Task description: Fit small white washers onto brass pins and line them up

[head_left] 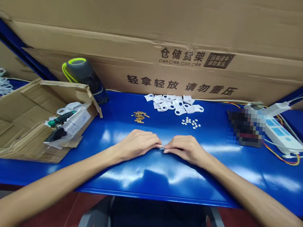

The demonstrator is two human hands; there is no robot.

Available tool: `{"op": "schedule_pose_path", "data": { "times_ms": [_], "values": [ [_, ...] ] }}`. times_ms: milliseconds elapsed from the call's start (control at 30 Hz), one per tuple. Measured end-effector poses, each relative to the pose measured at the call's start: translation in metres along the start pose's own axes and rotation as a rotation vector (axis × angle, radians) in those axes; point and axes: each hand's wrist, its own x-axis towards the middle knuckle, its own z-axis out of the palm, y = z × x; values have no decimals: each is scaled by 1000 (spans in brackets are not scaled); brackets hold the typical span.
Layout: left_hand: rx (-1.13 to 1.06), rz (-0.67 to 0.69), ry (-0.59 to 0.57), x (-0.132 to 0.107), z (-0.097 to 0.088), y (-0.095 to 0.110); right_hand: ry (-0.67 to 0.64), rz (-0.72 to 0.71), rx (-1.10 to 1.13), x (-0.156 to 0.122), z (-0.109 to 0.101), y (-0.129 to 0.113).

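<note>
now, we log the left hand (136,144) and right hand (185,148) closed, fingertips pinching a tiny pale part (161,146) just over the blue tabletop (160,179); a steady, close pinch suits it. counted: two hands, roughly a dozen white plastic pieces (174,104), some ten brass strips (139,116), about fifteen small white rings (190,122).

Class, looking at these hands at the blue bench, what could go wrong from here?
The tiny part pinched between the left hand and right hand might slip and skid across the glossy blue workbench. Loose white rings and brass strips lie nearby, so a careless sweep could scatter them.
</note>
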Motion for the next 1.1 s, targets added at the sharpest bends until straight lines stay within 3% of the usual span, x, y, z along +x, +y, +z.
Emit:
{"op": "schedule_pose_path", "data": {
  "times_ms": [133,333,433,567,733,933,1100],
  "values": [
    [39,14,21,0,1,1,13,73,23,1,0,-2],
    [63,51,15,0,1,2,-20,-118,-133,0,-2,1],
    [61,85,-3,0,0,4,-28,-165,-99,-1,-4,0],
    [92,82,10,-1,0,5,-28,-98,-30,-1,-3,-1],
    [-3,9,35,-3,3,3,29,-64,-152,-1,3,2],
    [-104,-130,167,-4,7,2,161,85,-91,0,0,-1],
    [-85,-115,204,-3,7,2,178,85,-26,1,-5,-8]
  ]
}}
